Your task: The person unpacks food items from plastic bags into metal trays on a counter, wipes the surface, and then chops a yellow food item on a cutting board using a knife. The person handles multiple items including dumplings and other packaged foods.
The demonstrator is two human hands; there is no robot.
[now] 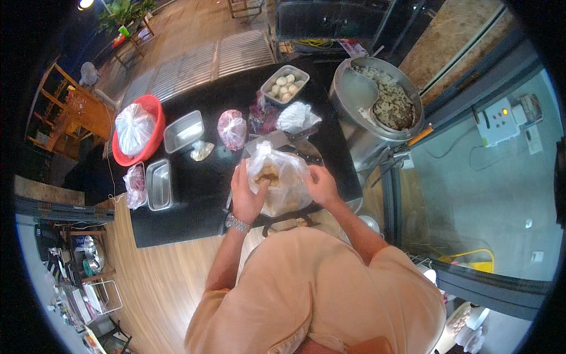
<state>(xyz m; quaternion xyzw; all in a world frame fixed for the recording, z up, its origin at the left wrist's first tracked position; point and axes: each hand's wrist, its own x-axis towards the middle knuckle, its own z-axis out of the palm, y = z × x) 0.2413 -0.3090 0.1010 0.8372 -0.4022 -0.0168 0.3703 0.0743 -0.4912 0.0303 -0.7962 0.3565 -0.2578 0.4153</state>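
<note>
A translucent plastic bag with light brown contents lies before me at the black table's near edge, its knotted top pointing away from me. My left hand, with a metal watch at the wrist, rests against the bag's left side, thumb over the brown contents. At the bag's right side, my right hand has its fingers bent in, pinching the plastic. Under and behind the bag are a round board and a knife. Beyond stand a bag of red meat and a crumpled white bag.
A divided steel pot of broth stands at the right. A metal tray holds pale round pieces. Leftward are a red basket with a bag, two metal containers and a small tied bag.
</note>
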